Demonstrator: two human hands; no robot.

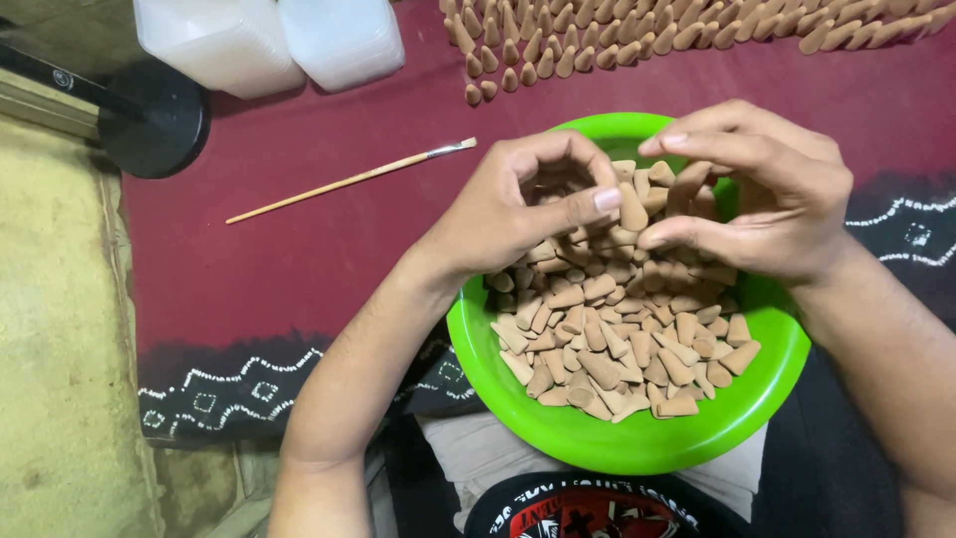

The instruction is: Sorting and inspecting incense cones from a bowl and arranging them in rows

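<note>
Both hands work over a green bowl (757,399) that rests on the person's lap and holds a heap of tan cones (617,329).

Left hand (518,204): fingers curled over the far-left part of the heap, thumb pressed against one cone (632,207) that stands nearly upright, long axis running toward and away from the body, tip pointing away. The fingers appear clamped on this cone between thumb and forefinger; further cones may sit under the curled palm, but that is hidden.

Right hand (772,194): fingers drawn together over the far-right part of the heap, their tips meeting the left hand's thumb at the same cone. Whether they actually grip a cone cannot be told; the underside is hidden.

The upright cone lies directly between the two hands, touching the left thumb, just beside the right fingertips. The left hand is the nearer.

Surroundings: a maroon cloth (329,239) beyond the bowl; on it a thin brush (349,181) lying well to the left, rows of cones (637,35) set out at the far edge, and two white tubs (269,40) at far left.
</note>
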